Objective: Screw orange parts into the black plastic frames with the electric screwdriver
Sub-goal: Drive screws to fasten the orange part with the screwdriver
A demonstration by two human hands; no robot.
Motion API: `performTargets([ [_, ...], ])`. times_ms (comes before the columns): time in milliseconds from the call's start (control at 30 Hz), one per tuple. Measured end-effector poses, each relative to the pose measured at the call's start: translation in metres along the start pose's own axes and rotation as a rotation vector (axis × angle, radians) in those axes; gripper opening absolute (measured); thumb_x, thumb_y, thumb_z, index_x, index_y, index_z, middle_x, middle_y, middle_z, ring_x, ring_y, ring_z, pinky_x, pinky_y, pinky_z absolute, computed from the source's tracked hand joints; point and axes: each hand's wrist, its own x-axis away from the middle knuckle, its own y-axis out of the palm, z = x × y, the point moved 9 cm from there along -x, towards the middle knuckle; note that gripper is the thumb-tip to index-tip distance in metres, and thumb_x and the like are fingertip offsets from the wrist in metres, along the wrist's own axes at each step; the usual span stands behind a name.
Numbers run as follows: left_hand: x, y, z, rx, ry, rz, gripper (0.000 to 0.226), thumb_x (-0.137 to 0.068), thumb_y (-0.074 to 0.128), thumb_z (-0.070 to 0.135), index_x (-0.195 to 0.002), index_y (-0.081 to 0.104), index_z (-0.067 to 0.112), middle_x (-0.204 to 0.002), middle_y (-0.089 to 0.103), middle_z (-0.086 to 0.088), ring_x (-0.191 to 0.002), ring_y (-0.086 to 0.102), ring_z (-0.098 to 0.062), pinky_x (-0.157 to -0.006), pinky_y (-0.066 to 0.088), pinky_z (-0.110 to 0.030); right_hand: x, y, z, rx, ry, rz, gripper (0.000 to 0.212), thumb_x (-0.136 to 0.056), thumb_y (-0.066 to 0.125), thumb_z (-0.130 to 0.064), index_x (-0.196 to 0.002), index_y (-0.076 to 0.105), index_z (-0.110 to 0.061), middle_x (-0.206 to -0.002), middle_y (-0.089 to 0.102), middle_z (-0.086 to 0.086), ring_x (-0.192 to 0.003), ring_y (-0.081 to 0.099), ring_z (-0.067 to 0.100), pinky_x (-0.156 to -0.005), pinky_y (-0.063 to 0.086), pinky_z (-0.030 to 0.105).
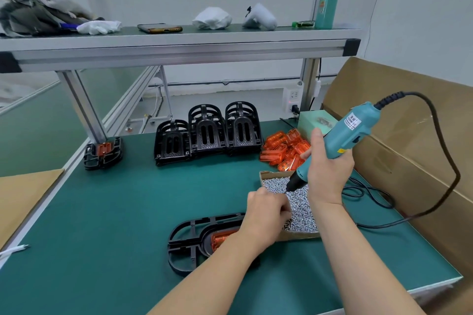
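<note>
A black plastic frame (190, 238) lies flat on the green table near me, with an orange part (221, 236) seated in it; my left forearm crosses over both. My left hand (267, 208) reaches into the cardboard tray of silver screws (302, 210), fingers curled down among them; whether it holds a screw is hidden. My right hand (327, 174) grips the teal electric screwdriver (343, 135), tilted with its black tip just above the screws.
Three stacks of black frames (208, 133) stand at the back of the table, loose orange parts (281, 151) to their right. A finished frame with an orange part (103, 152) sits by the left post. A large cardboard box (409, 151) borders the right edge. The screwdriver's cable (368, 194) loops beside the tray.
</note>
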Motion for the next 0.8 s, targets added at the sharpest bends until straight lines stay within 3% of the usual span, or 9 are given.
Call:
performTargets([
  [67, 0.003, -0.006, -0.003, 0.125, -0.050, 0.045, 0.014, -0.090, 0.060, 0.013, -0.092, 0.071, 0.020, -0.094, 0.070, 0.004, -0.100, 0.050, -0.019, -0.088, 0.038, -0.030, 0.000, -0.001, -0.001, -0.008, -0.002, 0.013, 0.023, -0.085, 0.070, -0.046, -0.087, 0.055, -0.029, -0.057, 0.064, -0.003, -0.056, 0.064, 0.014, -0.064, 0.055, 0.033],
  [167, 0.011, -0.019, -0.020, 0.412, -0.169, 0.106, 0.014, -0.087, 0.066, 0.011, -0.087, 0.070, 0.024, -0.086, 0.068, 0.012, -0.088, 0.057, 0.000, -0.079, 0.043, -0.016, 0.000, -0.003, -0.004, -0.038, 0.010, 0.040, 0.026, -0.084, 0.070, -0.047, -0.089, 0.055, -0.026, -0.057, 0.064, -0.002, -0.054, 0.063, 0.013, -0.062, 0.053, 0.024],
  [233, 0.018, -0.028, -0.032, 0.508, -0.204, 0.146, 0.018, -0.083, 0.071, 0.010, -0.085, 0.066, 0.027, -0.082, 0.068, 0.010, -0.085, 0.061, -0.004, -0.080, 0.046, -0.020, 0.001, -0.004, -0.007, -0.055, 0.023, 0.053, 0.028, -0.083, 0.069, -0.048, -0.088, 0.055, -0.024, -0.054, 0.063, -0.002, -0.051, 0.061, 0.012, -0.059, 0.051, 0.022],
  [333, 0.030, -0.040, -0.045, 0.551, -0.196, 0.208, 0.029, -0.082, 0.072, 0.009, -0.089, 0.059, 0.034, -0.078, 0.068, 0.014, -0.093, 0.061, -0.015, -0.088, 0.045, -0.028, 0.008, 0.001, -0.008, -0.157, 0.071, 0.049, 0.029, -0.085, 0.070, -0.043, -0.091, 0.055, -0.019, -0.052, 0.058, 0.002, -0.046, 0.056, 0.014, -0.053, 0.049, 0.026],
  [500, 0.046, -0.050, -0.055, 0.595, -0.187, 0.239, 0.036, -0.083, 0.071, 0.009, -0.098, 0.059, 0.039, -0.082, 0.070, 0.015, -0.094, 0.062, -0.004, -0.086, 0.041, -0.021, 0.022, 0.012, -0.007, -0.248, 0.129, 0.028, 0.020, -0.089, 0.070, -0.031, -0.088, 0.055, -0.018, -0.051, 0.054, 0.003, -0.043, 0.050, 0.017, -0.050, 0.045, 0.028],
  [800, 0.057, -0.059, -0.055, 0.581, -0.191, 0.255, 0.042, -0.086, 0.070, 0.011, -0.099, 0.059, 0.049, -0.085, 0.069, 0.019, -0.098, 0.059, -0.012, -0.086, 0.047, -0.029, 0.034, 0.024, -0.008, -0.250, 0.136, -0.017, 0.019, -0.093, 0.069, -0.026, -0.081, 0.054, -0.021, -0.049, 0.052, 0.000, -0.043, 0.048, 0.017, -0.054, 0.045, 0.033],
])
